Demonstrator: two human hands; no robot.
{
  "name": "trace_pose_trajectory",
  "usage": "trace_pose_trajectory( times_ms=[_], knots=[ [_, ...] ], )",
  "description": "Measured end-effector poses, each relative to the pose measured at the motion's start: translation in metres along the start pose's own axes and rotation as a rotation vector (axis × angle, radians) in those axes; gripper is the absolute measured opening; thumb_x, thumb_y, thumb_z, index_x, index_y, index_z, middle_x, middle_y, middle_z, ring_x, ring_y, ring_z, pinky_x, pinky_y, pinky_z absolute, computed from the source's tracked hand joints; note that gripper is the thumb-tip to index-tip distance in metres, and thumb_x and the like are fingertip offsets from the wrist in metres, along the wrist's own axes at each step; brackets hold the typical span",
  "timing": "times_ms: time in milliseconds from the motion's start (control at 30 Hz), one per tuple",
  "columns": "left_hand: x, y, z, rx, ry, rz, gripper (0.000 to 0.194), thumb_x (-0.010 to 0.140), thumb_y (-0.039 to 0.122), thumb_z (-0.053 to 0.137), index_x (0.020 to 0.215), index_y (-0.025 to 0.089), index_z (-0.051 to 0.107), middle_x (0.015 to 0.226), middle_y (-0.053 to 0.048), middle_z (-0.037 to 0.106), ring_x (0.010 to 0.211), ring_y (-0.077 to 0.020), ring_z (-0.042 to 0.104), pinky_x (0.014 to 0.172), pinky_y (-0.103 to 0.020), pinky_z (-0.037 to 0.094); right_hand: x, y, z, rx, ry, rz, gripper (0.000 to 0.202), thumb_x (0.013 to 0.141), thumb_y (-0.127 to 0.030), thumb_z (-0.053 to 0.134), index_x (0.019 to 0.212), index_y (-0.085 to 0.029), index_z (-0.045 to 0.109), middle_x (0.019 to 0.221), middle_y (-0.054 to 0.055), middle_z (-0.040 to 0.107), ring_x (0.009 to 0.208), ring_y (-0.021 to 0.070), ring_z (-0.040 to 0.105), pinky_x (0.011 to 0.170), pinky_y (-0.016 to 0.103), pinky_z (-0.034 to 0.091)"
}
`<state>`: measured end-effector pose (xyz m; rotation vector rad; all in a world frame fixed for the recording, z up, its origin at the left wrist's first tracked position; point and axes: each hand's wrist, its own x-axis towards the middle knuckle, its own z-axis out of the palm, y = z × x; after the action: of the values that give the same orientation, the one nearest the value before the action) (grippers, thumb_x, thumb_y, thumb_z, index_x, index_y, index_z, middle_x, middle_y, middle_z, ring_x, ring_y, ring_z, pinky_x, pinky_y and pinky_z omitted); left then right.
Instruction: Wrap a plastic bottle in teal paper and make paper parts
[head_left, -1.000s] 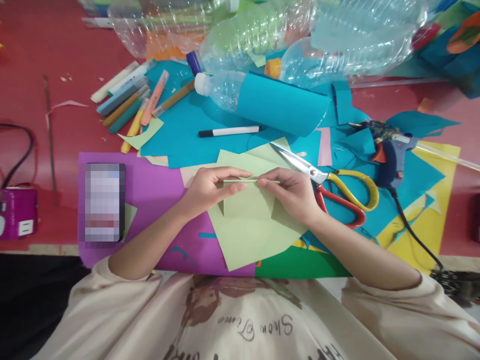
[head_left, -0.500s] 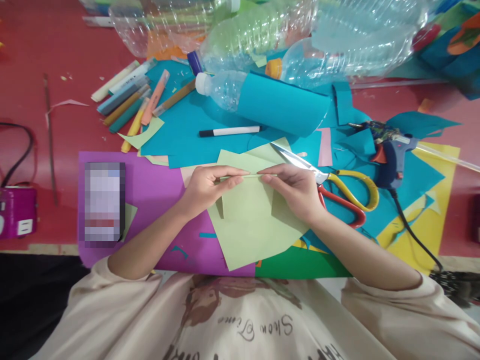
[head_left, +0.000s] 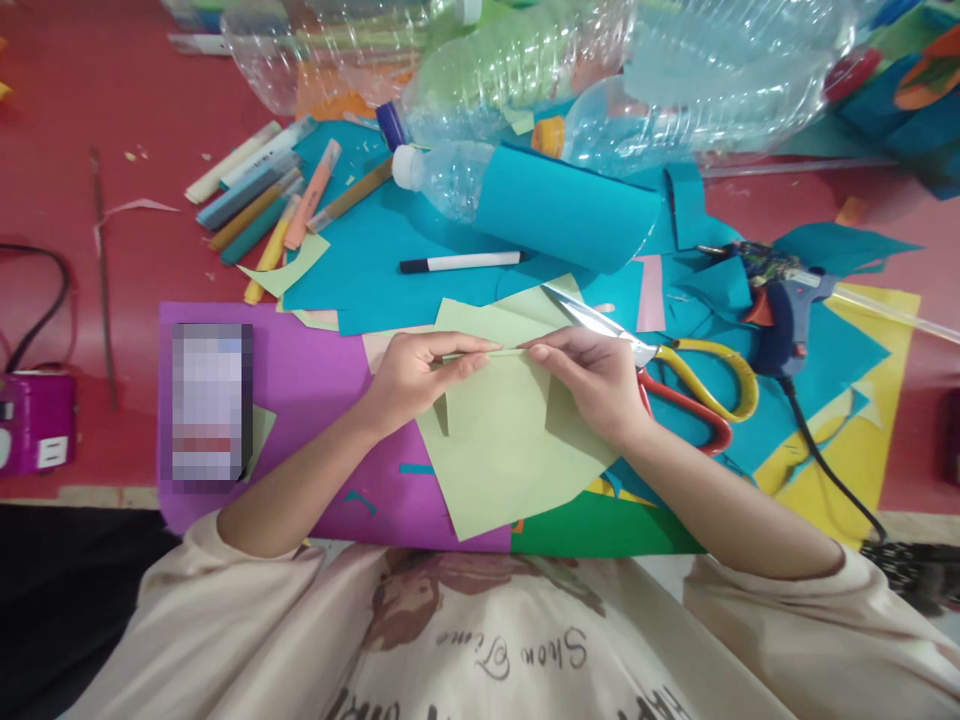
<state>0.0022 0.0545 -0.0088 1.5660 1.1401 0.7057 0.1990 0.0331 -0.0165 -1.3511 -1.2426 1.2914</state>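
Observation:
A small piece of light green paper (head_left: pixel 496 395) is pinched along its far edge, where a narrow fold shows. My left hand (head_left: pixel 418 375) grips the left end of that edge between thumb and fingers. At the right end my right hand (head_left: pixel 592 375) closes on it the same way. Beneath it lies a larger light green sheet (head_left: pixel 487 490). Scissors (head_left: pixel 686 385) with one yellow and one red handle lie beside my right hand, their blades pointing away to the left. Beyond my hands rests a white marker (head_left: pixel 472 262) with a black cap.
A bottle wrapped in blue paper (head_left: pixel 566 210) lies ahead, with several clear bottles (head_left: pixel 517 60) behind. Markers (head_left: pixel 262 200) are bunched at the far left. A glue gun (head_left: pixel 784 320) with a cord sits right. A phone (head_left: pixel 208 400) lies on purple paper (head_left: pixel 315 370).
My right thumb has slid slightly to the right along the folded edge. My left hand keeps its pinch, and the things around stay where they were.

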Motion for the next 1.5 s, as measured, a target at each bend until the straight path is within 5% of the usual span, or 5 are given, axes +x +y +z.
trace_pose_trajectory(
  times_ms=[333,700,1133,1500],
  knots=[
    [0.0005,-0.0032,0.0012,-0.050,-0.032,0.037,0.021,0.081,0.038,0.067,0.093,0.023,0.077,0.095,-0.003,0.077,0.087,-0.0169,0.072,0.067,-0.019,0.055,0.0000,-0.0018,0.0004,0.078,-0.085,-0.014,0.010,0.073,-0.030,0.073,0.075,-0.021,0.075,0.074,0.002,0.075,0.067,0.0151,0.069,0.059,0.027,0.054],
    [0.0016,-0.0044,0.0010,-0.122,-0.031,0.023,0.015,0.080,0.030,0.069,0.092,0.024,0.077,0.094,-0.003,0.077,0.087,-0.0164,0.073,0.068,-0.019,0.057,-0.0011,-0.0017,-0.0005,0.065,-0.085,-0.050,0.008,0.072,-0.020,0.071,0.077,-0.023,0.077,0.077,0.002,0.077,0.070,0.0157,0.070,0.060,0.028,0.056],
    [0.0013,-0.0027,0.0031,-0.119,-0.006,0.018,0.013,0.078,0.023,0.068,0.086,0.022,0.077,0.087,-0.004,0.078,0.074,-0.0147,0.071,0.047,-0.017,0.046,-0.0009,-0.0007,0.0011,0.114,-0.100,-0.028,0.011,0.070,-0.016,0.070,0.075,-0.023,0.077,0.076,0.001,0.076,0.070,0.0143,0.070,0.062,0.026,0.056],
    [-0.0025,0.0004,0.0057,-0.029,0.020,0.132,0.014,0.081,0.021,0.065,0.087,0.023,0.077,0.090,-0.002,0.078,0.079,-0.0140,0.073,0.069,-0.019,0.056,-0.0008,0.0019,0.0029,0.070,-0.104,0.012,0.020,0.071,-0.035,0.076,0.083,-0.020,0.072,0.085,0.005,0.075,0.079,0.0164,0.069,0.066,0.028,0.056]
  ],
)
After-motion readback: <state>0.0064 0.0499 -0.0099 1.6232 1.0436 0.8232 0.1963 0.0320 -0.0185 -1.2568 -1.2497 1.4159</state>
